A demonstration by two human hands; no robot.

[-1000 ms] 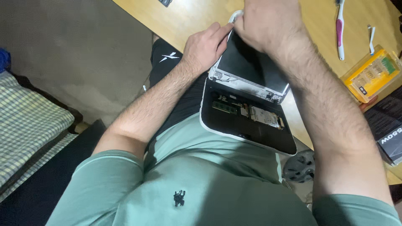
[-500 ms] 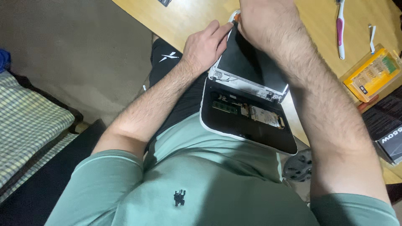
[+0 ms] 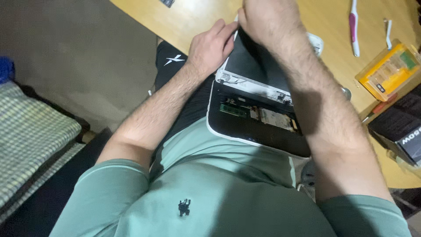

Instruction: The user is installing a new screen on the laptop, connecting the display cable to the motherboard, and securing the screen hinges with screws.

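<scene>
Yellow wooden tabletop [image 3: 197, 19] lies beyond my hands, a pink toothbrush [image 3: 353, 26] and yellow plastic parts case [image 3: 386, 70] on it past my right wrist. On my lap rests the opened black laptop base with white rim [image 3: 254, 127], circuit boards exposed. My left hand [image 3: 210, 48] grasps its far-left corner; my right hand [image 3: 272, 24] is clenched over the far edge, contents hidden. Step, I judge: prying the casing apart; next calls for steady leverage.

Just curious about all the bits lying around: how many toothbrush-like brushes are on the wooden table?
2. A pink and white brush lies near the table's top edge, and a smaller white brush lies just right of it, above the yellow case. Others may be hidden behind the hands.
</scene>
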